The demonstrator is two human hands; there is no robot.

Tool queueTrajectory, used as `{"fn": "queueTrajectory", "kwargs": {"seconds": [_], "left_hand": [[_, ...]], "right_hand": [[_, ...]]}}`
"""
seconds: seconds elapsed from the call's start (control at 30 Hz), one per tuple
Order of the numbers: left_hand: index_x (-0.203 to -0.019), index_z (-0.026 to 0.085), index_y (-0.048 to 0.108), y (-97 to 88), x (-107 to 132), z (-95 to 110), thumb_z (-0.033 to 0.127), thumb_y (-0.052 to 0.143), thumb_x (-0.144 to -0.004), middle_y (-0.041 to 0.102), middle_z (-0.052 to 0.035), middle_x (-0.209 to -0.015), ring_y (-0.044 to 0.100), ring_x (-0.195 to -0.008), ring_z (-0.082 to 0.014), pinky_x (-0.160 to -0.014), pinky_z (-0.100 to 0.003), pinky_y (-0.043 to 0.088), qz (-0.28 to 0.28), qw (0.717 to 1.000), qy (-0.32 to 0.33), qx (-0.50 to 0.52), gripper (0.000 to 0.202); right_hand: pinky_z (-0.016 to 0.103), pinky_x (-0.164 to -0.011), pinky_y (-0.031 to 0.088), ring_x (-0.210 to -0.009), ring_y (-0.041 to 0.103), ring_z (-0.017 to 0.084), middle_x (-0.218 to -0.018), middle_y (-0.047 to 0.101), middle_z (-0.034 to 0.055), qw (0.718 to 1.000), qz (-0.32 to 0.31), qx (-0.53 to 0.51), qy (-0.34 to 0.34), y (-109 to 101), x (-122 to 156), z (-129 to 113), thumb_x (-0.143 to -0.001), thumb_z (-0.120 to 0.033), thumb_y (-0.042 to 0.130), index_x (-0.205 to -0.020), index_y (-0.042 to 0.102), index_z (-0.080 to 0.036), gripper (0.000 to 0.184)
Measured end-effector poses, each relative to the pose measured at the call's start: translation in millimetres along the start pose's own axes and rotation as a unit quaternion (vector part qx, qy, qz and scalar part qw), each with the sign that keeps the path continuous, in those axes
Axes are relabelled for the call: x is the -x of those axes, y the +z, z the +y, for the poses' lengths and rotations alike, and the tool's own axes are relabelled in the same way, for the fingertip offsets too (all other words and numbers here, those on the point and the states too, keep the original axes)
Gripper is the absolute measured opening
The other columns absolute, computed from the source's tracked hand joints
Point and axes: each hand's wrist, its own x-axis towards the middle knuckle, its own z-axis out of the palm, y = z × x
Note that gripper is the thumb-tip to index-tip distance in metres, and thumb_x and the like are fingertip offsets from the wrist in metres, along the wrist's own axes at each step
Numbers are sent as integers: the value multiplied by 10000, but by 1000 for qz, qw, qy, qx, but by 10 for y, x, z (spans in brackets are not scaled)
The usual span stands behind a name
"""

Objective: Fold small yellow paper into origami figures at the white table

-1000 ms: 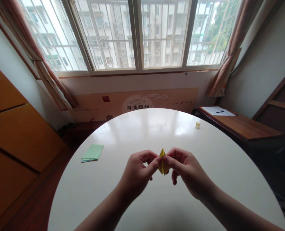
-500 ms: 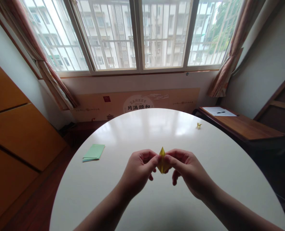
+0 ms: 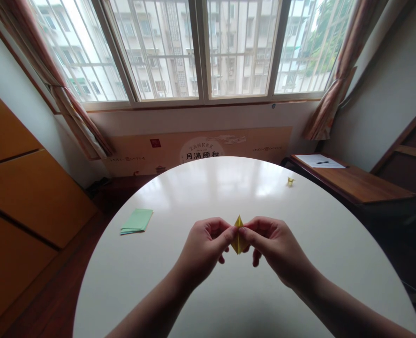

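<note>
A small piece of yellow origami paper (image 3: 239, 244), folded into a narrow diamond, is held upright above the table. My left hand (image 3: 208, 244) pinches its left side between thumb and fingers. From the right, my right hand (image 3: 269, 241) pinches the other side, and both thumbs meet near the middle crease. The fingertips behind the paper are partly hidden. Toward the far right of the white table (image 3: 151, 291) stands a tiny yellow folded paper figure (image 3: 291, 181). A small stack of green paper sheets (image 3: 137, 220) lies at the left.
The round table's edge curves around in front of me. Beyond it on the right is a wooden desk (image 3: 376, 180) with a white sheet (image 3: 309, 160) and a pen (image 3: 322, 162). A wooden cabinet (image 3: 25, 202) stands at the left, and a barred window (image 3: 172, 51) is ahead.
Both hands and the folded yellow paper have shifted very slightly right. My thumbs sit a little closer together on the crease. The grip is otherwise the same.
</note>
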Motion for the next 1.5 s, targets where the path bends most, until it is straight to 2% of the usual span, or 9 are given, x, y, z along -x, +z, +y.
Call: {"fn": "queueTrajectory", "kwargs": {"seconds": [0.23, 0.4, 0.6, 0.77, 0.93, 1.1, 1.3, 1.4, 1.5], "left_hand": [[-781, 95, 708, 32, 3, 29, 523, 686, -793, 626, -70, -717, 599, -622, -150, -403, -177, 464, -73, 995, -57, 24, 430], [-791, 100, 688, 29, 9, 27, 477, 673, -803, 630, -64, -732, 613, -576, -138, -396, -174, 467, -80, 995, -60, 19, 377], [-737, 111, 651, 52, 19, 11, 430, 640, -826, 602, -43, -672, 584, -527, -118, -389, -167, 452, -98, 993, -69, -5, 331], [-719, 126, 639, 60, 48, 9, 266, 573, -832, 612, -35, -674, 597, -549, -126, -402, -167, 451, -108, 992, -43, -46, 192], [-745, 127, 648, 47, 46, 3, 321, 586, -857, 604, -34, -671, 601, -595, -137, -408, -166, 456, -118, 992, -33, -41, 233], [-760, 118, 649, 82, 27, -23, 437, 594, -872, 596, -37, -661, 602, -593, -144, -401, -175, 455, -94, 995, -24, -18, 343], [-799, 110, 683, 46, 2, -18, 463, 620, -846, 618, -51, -704, 559, -551, -123, -399, -179, 428, -14, 999, -11, 39, 362], [-747, 124, 667, 24, 4, -41, 509, 576, -875, 610, -39, -657, 551, -552, -127, -437, -195, 430, 19, 999, 28, -11, 416], [-675, 144, 643, 16, 15, -70, 519, 512, -920, 588, -20, -592, 538, -547, -129, -494, -215, 435, 22, 989, 69, -127, 467]], "right_hand": [[215, -465, 477, -603, 617, 148, -687, 703, 48, 999, 33, 13, -29, -9, 1, 33, -808, -377, 759, -815, 760, -153, 225], [217, -473, 470, -611, 607, 145, -701, 702, 45, 1000, 3, -8, -12, -6, -18, 32, -829, -371, 740, -846, 767, -157, 217], [216, -450, 468, -648, 653, 173, -796, 733, 65, 1000, -11, -20, -8, -35, -50, 72, -793, -382, 774, -1023, 741, -171, 314], [201, -420, 415, -588, 635, 156, -688, 707, 52, 999, -31, -19, -8, -30, -47, 52, -816, -403, 750, -883, 758, -149, 263], [182, -429, 378, -572, 611, 128, -665, 693, 43, 997, -40, -61, 35, -28, -55, 13, -823, -405, 744, -757, 742, -147, 266], [173, -435, 372, -585, 567, 115, -673, 674, 41, 995, -28, -76, 60, -31, -50, 18, -799, -408, 766, -741, 738, -143, 273], [182, -422, 452, -718, 545, 162, -827, 662, 65, 996, -9, -70, 60, -1, -44, 12, -771, -438, 780, -983, 737, -170, 344], [201, -424, 482, -746, 579, 187, -831, 660, 81, 997, -15, -49, 58, 53, -34, 25, -774, -467, 768, -893, 718, -153, 340], [199, -425, 486, -738, 595, 192, -771, 650, 70, 997, -16, -50, 57, 94, -26, 39, -792, -479, 744, -827, 684, -152, 334]]}}
